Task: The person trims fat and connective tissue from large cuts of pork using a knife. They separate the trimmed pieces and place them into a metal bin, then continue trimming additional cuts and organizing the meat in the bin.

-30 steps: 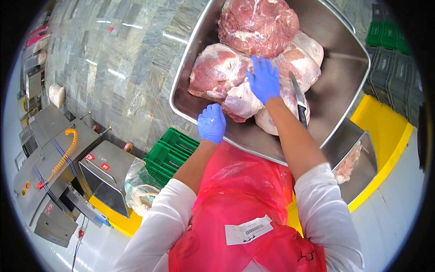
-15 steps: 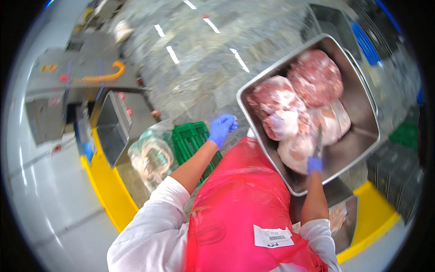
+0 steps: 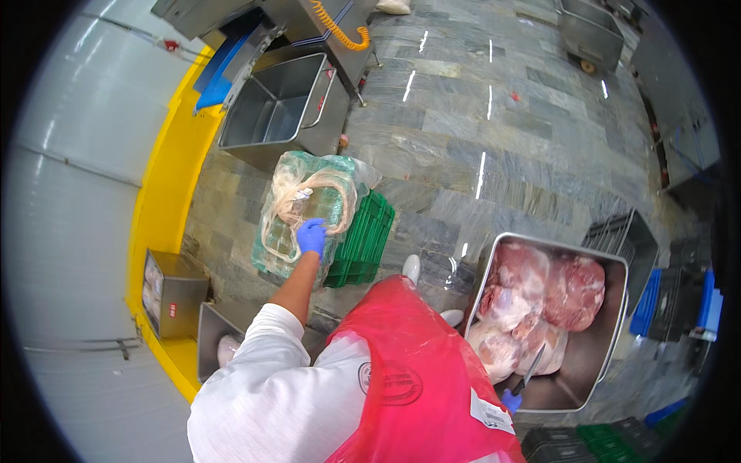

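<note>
My left hand [image 3: 312, 236], in a blue glove, reaches over a clear plastic liner [image 3: 333, 163] on stacked green crates [image 3: 367, 243]. Its fingers are curled against a pale, twisted loop [image 3: 349, 202] lying in the liner; whatever they hold is too small to make out. Low on the right, my gloved right hand [image 3: 511, 400] is closed round the handle of a knife [image 3: 531, 367]. The blade points up over several large pieces of raw meat [image 3: 573, 292] in a deep steel tub [image 3: 580, 397].
An open steel bin [image 3: 270, 116] stands beyond the crates. Smaller steel containers [image 3: 179, 305] line the yellow wall base [image 3: 158, 204] at left. A wheeled steel cart [image 3: 590, 35] is far right. Dark crates [image 3: 629, 239] and blue crates [image 3: 645, 302] sit right of the tub.
My view has turned left, so the meat tub now sits lower right. My left hand has gone from in front of my body to the liner. The knife stays in my right hand.
</note>
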Demonstrator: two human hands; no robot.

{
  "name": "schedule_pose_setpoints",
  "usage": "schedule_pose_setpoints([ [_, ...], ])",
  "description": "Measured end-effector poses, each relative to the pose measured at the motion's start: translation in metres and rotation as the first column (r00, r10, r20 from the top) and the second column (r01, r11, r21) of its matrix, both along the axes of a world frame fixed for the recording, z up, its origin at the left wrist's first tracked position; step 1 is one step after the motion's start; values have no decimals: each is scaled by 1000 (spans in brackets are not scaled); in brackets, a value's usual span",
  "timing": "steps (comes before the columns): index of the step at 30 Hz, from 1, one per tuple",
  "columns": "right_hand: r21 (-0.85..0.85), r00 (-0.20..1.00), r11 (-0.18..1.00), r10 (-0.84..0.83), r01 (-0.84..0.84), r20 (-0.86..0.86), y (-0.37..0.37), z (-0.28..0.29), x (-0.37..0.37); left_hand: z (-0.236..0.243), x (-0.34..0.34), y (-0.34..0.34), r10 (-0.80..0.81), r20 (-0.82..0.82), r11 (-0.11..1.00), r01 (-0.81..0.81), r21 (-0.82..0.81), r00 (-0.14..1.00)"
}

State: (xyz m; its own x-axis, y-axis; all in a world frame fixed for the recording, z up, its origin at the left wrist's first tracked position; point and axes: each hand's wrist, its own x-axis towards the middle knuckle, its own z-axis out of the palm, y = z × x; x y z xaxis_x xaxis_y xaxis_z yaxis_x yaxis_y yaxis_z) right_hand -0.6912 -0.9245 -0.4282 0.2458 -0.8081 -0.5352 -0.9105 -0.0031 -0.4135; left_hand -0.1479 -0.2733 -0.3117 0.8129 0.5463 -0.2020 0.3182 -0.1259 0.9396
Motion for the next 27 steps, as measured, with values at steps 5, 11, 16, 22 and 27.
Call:
schedule_pose_setpoints([
  [5, -224, 994, 970, 77, -94, -80, 0, 4, 21, -17, -2, 91, 229, -21, 850, -189, 491, 973],
  [11, -279, 984, 951, 89, -130, -153, -1, 32, 90, 26, 39, 90, -13, -186, 664, 148, 733, 982],
  [16, -290, 979, 939, 151, -185, -135, -3, 38, 161, 12, 90, 69, -314, -210, 400, 330, 855, 926],
  [22, -427, 977, 890, 205, -161, 59, 7, 81, 298, -3, 145, 41, -229, -392, 500, 454, 738, 891],
  [27, -472, 936, 836, 348, -280, 61, 31, 129, 386, 27, 158, -3, -189, -570, 448, 587, 675, 800],
])
